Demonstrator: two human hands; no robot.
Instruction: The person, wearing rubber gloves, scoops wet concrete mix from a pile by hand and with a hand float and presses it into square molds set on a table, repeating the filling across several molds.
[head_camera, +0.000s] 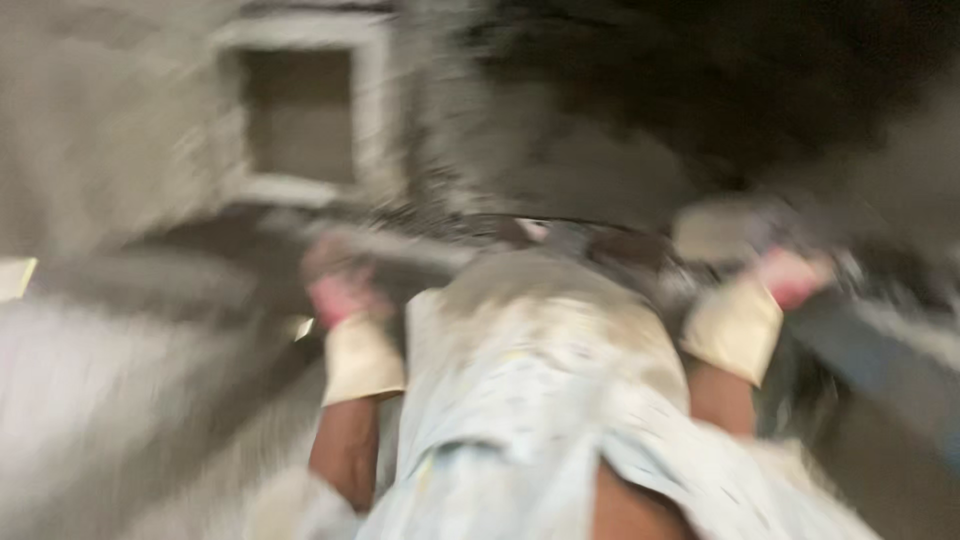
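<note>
Blurred view: left hand (335, 285) and right hand (790, 272), both in pink gloves with cream cuffs, flank a round dark pan (610, 250) of grey mortar below the recessed wall niche (300, 115); finger state unreadable; level carrying seems advisable.

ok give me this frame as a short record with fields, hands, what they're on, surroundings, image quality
left hand: gloved, pink with pale cuff, on a long grey bar
right hand: gloved the same, by a dark round container
grip: cannot tell, blurred
clothing: pale dirty garment
surroundings: grey wall with square recess
image quality: heavy motion blur
</note>
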